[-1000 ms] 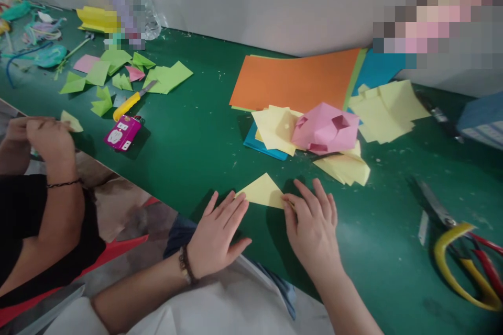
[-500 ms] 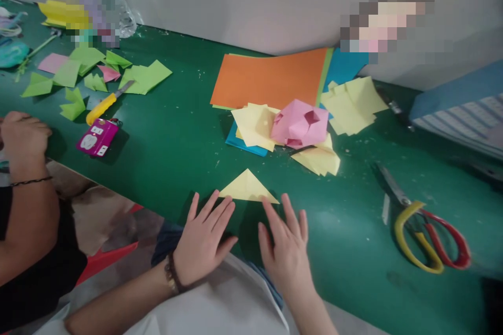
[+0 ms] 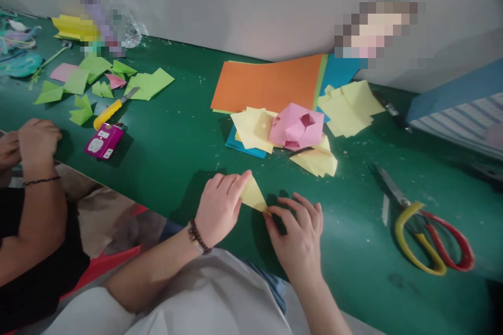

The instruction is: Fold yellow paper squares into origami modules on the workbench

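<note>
A folded triangle of pale yellow paper is between my two hands, near the table's front edge. My left hand is closed on its left part and covers that side, thumb and fingertips at the top point. At the lower right corner, my right hand pinches the paper between thumb and index finger, with the other fingers spread. Just beyond lie a pink folded paper ball, loose pale yellow sheets and a folded yellow stack.
Scissors with yellow and red handles lie at right. An orange sheet rests against the wall. Leftward are a yellow utility knife, a purple box-shaped gadget and green paper pieces. Another person's hand rests at the left edge.
My left hand has gone from lying flat to gripping the paper's left side. My right hand now pinches the right corner. The triangle has tilted, its right corner lower.
</note>
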Motion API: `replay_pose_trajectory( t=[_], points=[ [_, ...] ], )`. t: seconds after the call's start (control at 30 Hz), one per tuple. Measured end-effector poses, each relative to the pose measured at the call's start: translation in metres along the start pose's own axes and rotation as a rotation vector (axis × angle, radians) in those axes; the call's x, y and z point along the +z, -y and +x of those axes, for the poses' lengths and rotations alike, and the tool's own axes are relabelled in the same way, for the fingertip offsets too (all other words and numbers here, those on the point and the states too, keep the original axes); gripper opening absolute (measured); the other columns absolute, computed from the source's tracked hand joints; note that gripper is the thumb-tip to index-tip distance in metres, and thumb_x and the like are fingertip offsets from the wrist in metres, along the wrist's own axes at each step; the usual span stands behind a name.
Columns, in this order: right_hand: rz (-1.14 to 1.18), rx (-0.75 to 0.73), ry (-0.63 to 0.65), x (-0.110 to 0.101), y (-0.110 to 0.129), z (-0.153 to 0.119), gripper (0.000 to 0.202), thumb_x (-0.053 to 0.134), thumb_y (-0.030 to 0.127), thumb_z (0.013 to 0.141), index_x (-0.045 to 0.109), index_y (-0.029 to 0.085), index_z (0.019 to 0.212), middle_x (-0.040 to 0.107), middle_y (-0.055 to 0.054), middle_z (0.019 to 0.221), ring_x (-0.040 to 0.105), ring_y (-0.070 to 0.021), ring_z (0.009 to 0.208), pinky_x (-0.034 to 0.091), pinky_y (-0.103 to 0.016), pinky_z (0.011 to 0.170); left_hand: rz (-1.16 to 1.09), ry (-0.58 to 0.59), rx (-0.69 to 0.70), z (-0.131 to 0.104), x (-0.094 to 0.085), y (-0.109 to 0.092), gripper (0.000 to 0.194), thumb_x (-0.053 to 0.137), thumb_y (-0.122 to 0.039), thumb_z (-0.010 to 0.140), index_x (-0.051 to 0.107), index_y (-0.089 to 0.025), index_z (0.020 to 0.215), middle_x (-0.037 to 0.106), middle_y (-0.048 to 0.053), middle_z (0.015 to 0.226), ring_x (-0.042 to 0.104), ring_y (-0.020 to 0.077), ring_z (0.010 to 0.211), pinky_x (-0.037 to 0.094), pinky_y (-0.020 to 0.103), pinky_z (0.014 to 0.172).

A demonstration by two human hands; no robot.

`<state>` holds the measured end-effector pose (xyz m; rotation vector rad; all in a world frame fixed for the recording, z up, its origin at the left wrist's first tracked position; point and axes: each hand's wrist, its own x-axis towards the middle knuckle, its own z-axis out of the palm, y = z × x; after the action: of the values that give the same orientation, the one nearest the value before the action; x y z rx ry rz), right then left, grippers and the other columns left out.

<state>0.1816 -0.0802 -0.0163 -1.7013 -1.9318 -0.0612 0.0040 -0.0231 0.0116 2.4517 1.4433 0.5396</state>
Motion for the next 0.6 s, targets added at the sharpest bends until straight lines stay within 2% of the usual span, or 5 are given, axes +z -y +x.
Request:
replay_pose_trajectory(
  t=[0.1, 0.17, 0.27, 0.4, 0.6],
  points=[
    [0.044, -0.045, 0.025, -0.004, 0.0, -0.003, 0.007, 0.061, 0.022, 0.085, 0.062, 0.023, 0.091, 0.065, -0.007, 0.1, 0.053, -0.0304, 0.118, 0.032, -0.062, 0.106, -0.101, -0.071, 0.023, -0.007, 0.0, 0.002, 0.045, 0.043, -0.006, 0.089, 0.048, -0.018, 0.132, 0.062, 0.008, 0.1, 0.056, 0.0213, 0.092, 0.049, 0.036, 0.081],
    [0.073, -0.08, 0.06, -0.009, -0.001, -0.003, 0.017, 0.059, 0.019, 0.084, 0.061, 0.022, 0.101, 0.064, -0.008, 0.105, 0.052, -0.0304, 0.121, 0.033, -0.061, 0.106, -0.175, -0.083, 0.042, -0.01, -0.001, 0.005, 0.031, 0.043, -0.005, 0.088, 0.061, -0.02, 0.109, 0.061, 0.006, 0.091, 0.057, 0.0193, 0.089, 0.05, 0.034, 0.079],
    [0.107, -0.164, 0.116, -0.015, -0.004, 0.002, 0.035, 0.057, 0.011, 0.081, 0.06, 0.022, 0.114, 0.058, -0.011, 0.123, 0.045, -0.0324, 0.13, 0.037, -0.059, 0.106, -0.269, -0.06, 0.098, -0.014, -0.006, 0.014, 0.024, 0.046, -0.002, 0.085, 0.062, -0.02, 0.081, 0.063, 0.005, 0.09, 0.058, 0.0173, 0.09, 0.051, 0.032, 0.079],
    [0.15, -0.301, 0.138, -0.019, -0.008, 0.01, 0.048, 0.056, 0.006, 0.08, 0.054, 0.022, 0.125, 0.052, -0.013, 0.137, 0.039, -0.0316, 0.137, 0.04, -0.055, 0.105, -0.369, -0.023, 0.171, -0.017, -0.011, 0.026, 0.02, 0.049, -0.003, 0.083, 0.061, -0.019, 0.081, 0.066, 0.006, 0.106, 0.061, 0.0161, 0.099, 0.053, 0.031, 0.086],
    [0.179, -0.478, 0.129, -0.015, -0.009, 0.012, 0.048, 0.056, 0.007, 0.084, 0.049, 0.021, 0.129, 0.065, -0.007, 0.126, 0.041, -0.0241, 0.137, 0.036, -0.051, 0.11, -0.411, 0.002, 0.273, -0.027, -0.013, 0.034, 0.027, 0.042, 0.001, 0.081, 0.061, -0.018, 0.083, 0.066, 0.008, 0.114, 0.057, 0.0175, 0.117, 0.052, 0.034, 0.097]
  ],
)
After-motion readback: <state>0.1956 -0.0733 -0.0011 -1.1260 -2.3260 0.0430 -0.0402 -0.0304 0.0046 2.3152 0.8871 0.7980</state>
